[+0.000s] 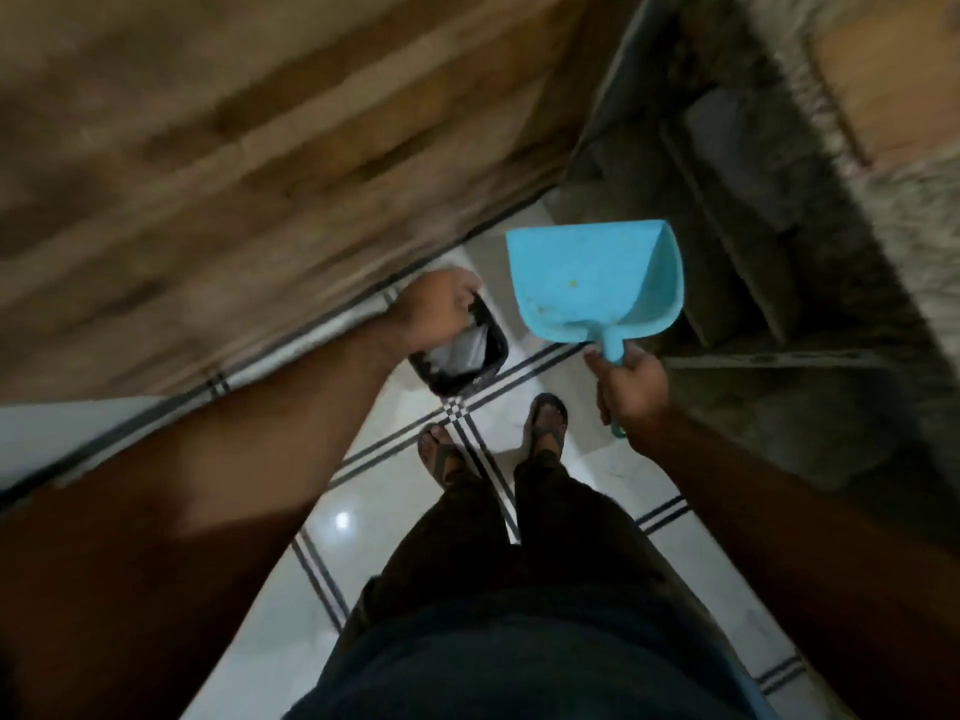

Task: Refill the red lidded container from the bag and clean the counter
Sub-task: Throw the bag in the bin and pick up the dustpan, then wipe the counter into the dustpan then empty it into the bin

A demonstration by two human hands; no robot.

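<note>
I'm standing over the small black bin [460, 350] on the tiled floor [587, 491], and the step in hand looks like emptying the counter sweepings into it. To do this well I'd carry the blue dustpan [597, 280] across until its open lip hangs over the bin mouth, then tip it slowly, lip down, so the few yellowish specks on its face slide in and nothing lands on the tiles. The bin should be steadied at the rim while the pan tilts.

My right hand [631, 381] is wrapped round the dustpan handle, fingers clamped on it, arm stretched forward and down, holding the pan just beside the bin on its right, not above it. My left hand [434, 309] reaches down to the bin's far rim with its back to the camera; it seems to grip the edge or a lid, but the frame is smeared there and I cannot tell how its fingers lie. Something pale lies inside the bin.

The red lidded container and the bag are nowhere in this view; the brown surface to my left is too blurred to read
</note>
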